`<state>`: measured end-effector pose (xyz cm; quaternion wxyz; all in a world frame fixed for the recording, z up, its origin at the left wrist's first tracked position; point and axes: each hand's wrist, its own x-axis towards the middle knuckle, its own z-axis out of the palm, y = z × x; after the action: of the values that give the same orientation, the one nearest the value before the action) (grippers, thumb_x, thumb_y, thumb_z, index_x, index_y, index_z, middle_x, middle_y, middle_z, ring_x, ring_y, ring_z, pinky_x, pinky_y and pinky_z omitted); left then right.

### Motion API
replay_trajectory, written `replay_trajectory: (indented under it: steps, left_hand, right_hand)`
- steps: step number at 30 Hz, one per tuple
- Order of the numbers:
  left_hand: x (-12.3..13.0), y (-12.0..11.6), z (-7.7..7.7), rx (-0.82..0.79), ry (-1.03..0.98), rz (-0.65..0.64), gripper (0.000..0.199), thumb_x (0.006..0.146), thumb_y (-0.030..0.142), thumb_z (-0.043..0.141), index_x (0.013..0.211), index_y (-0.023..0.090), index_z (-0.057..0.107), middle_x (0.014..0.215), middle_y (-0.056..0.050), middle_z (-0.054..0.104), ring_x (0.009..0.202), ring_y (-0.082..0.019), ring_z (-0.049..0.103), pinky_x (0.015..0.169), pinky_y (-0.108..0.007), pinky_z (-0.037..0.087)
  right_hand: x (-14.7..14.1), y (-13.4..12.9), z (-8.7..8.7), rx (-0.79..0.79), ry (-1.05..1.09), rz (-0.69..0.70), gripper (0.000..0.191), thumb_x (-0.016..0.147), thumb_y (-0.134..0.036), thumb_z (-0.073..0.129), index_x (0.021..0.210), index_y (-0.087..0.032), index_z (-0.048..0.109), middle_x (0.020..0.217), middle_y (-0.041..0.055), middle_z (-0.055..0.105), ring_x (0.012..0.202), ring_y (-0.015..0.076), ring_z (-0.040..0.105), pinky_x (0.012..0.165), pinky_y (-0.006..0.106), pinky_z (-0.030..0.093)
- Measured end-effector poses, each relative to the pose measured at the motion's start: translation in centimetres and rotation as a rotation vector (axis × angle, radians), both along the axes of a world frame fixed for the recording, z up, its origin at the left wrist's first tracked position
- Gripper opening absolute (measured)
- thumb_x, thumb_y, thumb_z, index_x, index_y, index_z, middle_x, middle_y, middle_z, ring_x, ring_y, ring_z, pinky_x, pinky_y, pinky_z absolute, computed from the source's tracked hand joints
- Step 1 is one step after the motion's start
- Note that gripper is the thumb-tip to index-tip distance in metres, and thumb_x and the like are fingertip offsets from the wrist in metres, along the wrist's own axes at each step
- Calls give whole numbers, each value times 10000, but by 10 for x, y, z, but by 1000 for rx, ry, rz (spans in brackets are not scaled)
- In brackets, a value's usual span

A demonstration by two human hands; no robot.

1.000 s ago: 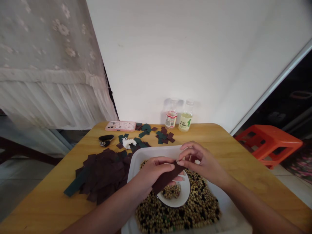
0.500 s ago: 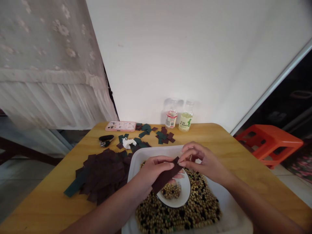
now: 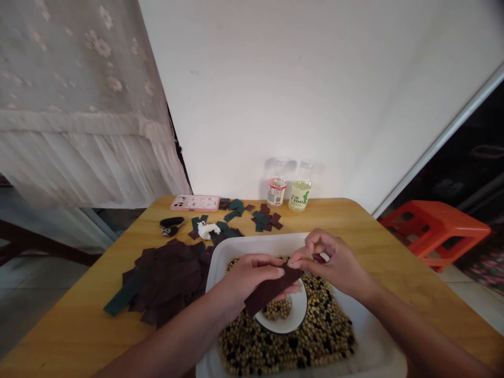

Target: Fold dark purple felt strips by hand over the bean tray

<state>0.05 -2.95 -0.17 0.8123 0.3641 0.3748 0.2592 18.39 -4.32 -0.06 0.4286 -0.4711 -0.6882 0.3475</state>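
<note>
My left hand (image 3: 254, 275) grips a flat, dark brown cloth-like piece (image 3: 271, 290), thumb on top and fingers underneath. At the piece's upper right end, my right hand (image 3: 325, 257) pinches its edge between thumb and fingertips. Whether anything small is also in that pinch is hidden. Below both hands, a white bowl (image 3: 300, 310) with a dark rim holds a small heap of beads (image 3: 277, 308). This bowl rests on many tan and black beads (image 3: 291, 354) filling a white plastic tub (image 3: 374, 344).
A pile of dark brown and green pieces (image 3: 169, 275) lies left of the tub. Behind are smaller pieces (image 3: 268, 218), a crumpled white tissue (image 3: 208, 230), a black key fob (image 3: 171, 226), a pink-cased phone (image 3: 195, 203) and two bottles (image 3: 276, 191). An orange stool (image 3: 444, 226) stands right of the wooden table (image 3: 386, 257).
The brown piece has tilted flatter and its upper end has shifted slightly right and down. My right hand has moved a little right with it, its fingers more curled.
</note>
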Motion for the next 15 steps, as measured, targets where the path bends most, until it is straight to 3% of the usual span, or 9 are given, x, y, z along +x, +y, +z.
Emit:
replay_trajectory:
  steps: [3, 8, 12, 15]
  left_hand:
    - [0, 1, 0, 11, 12, 66, 219, 588, 190, 651, 797, 133, 618, 683, -88, 695, 675, -203, 666, 528, -221, 458]
    - [0, 0, 1, 2, 3, -17, 210, 595, 195, 653, 792, 128, 620, 710, -96, 699, 687, -208, 666, 548, -236, 471]
    - [1, -1, 3, -7, 22, 82, 201, 604, 184, 647, 796, 136, 615, 677, -85, 696, 666, -196, 665, 542, -229, 470]
    - [0, -1, 3, -22, 14, 28, 189, 605, 179, 646, 788, 138, 619, 712, -92, 699, 673, -201, 666, 555, -240, 474]
  right_hand:
    - [0, -1, 0, -16, -4, 18, 314, 691, -223, 636, 637, -230, 326, 684, 2, 706, 591, 131, 641, 446, 223, 411]
    - [0, -1, 0, -9, 74, 28, 337, 692, -195, 628, 596, -227, 307, 658, -3, 698, 634, 146, 668, 516, 223, 493]
    - [0, -2, 1, -27, 110, 45, 372, 688, -196, 628, 568, -228, 277, 624, 9, 684, 665, 176, 682, 537, 229, 524]
    - [0, -2, 2, 3, 92, 31, 385, 684, -180, 625, 560, -227, 264, 618, 18, 684, 654, 174, 684, 519, 213, 523]
